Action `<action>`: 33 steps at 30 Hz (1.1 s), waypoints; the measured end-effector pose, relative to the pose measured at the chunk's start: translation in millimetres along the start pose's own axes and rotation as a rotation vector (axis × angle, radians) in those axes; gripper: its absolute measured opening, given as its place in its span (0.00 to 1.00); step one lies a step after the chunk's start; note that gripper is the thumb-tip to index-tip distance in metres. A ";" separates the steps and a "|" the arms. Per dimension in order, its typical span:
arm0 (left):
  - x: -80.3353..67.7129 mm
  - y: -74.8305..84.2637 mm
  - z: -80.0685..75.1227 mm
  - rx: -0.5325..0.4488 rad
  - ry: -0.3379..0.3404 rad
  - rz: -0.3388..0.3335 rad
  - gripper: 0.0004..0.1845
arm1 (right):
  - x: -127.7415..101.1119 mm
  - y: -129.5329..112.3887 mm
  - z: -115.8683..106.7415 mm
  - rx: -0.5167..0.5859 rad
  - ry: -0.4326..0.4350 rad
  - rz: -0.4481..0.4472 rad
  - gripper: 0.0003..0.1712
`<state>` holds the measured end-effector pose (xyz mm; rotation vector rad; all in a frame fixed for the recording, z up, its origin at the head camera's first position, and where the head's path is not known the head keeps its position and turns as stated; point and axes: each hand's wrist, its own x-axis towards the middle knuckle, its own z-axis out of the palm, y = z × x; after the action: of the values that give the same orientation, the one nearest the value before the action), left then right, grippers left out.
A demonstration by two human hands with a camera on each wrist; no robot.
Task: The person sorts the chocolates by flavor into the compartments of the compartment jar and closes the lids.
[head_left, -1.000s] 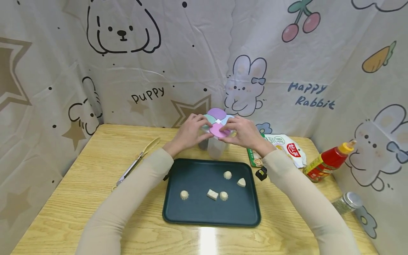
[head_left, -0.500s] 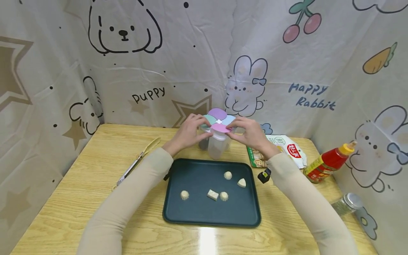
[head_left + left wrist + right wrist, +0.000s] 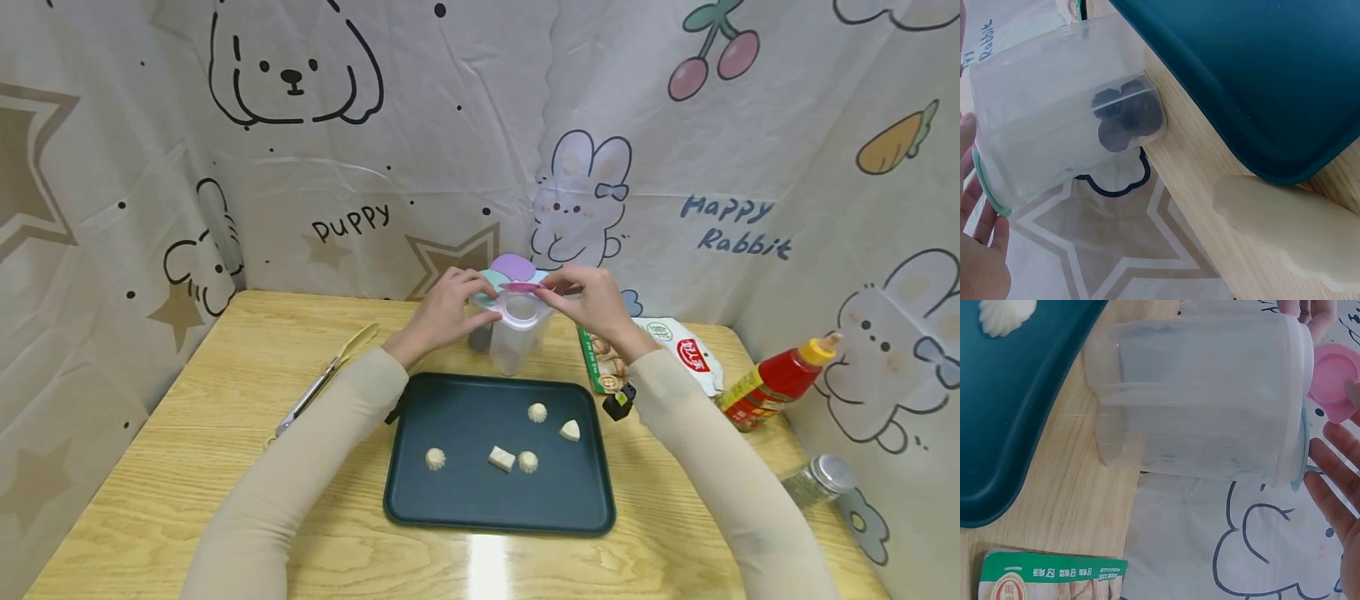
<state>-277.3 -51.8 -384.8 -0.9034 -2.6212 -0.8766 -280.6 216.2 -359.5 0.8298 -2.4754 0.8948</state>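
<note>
Your left hand (image 3: pixel 442 312) grips the left side of the clear plastic seasoning container (image 3: pixel 513 333), fingers curled round its upper wall just under the lid. The container stands near the far edge of the light wooden table (image 3: pixel 187 450), close behind the far rim of the dark green rectangular tray (image 3: pixel 450 508). Your right hand (image 3: pixel 592 304) pinches the round pink flap (image 3: pixel 520 287) of the container's pastel petal-shaped lid and holds it lifted, so the round opening beneath it shows. In the left wrist view, dark round pieces (image 3: pixel 1127 117) lie at the bottom of one compartment.

On the tray lie five small pale dough pieces (image 3: pixel 501 457), well apart from each other. At the table's left side rest metal tongs with cream tips (image 3: pixel 322 379). Beyond your right forearm lies a white and green food packet (image 3: pixel 660 354), and near the right edge a red squeeze bottle with a yellow cap (image 3: pixel 780 377) lies tilted, beside a glass jar with a silver cap (image 3: pixel 817 477).
</note>
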 end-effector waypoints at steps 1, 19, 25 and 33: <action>0.1 0.3 -0.1 0.002 -0.001 0.000 0.18 | 1.0 0.3 0.2 0.005 0.003 0.009 0.07; -49.5 -1.5 -28.7 0.083 -0.043 -0.029 0.24 | 6.0 -3.7 -4.0 -0.019 -0.017 0.063 0.09; -96.6 -16.2 -42.4 0.146 -0.049 -0.110 0.29 | 5.3 -1.5 -2.5 -0.023 -0.005 0.057 0.09; -160.5 -41.1 -68.6 0.264 -0.027 -0.227 0.37 | 5.2 0.5 -2.8 -0.041 -0.011 0.050 0.09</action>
<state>-175.7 -196.9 -412.5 -0.5634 -2.8146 -0.5471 -284.4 216.3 -355.0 0.7638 -2.5253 0.8552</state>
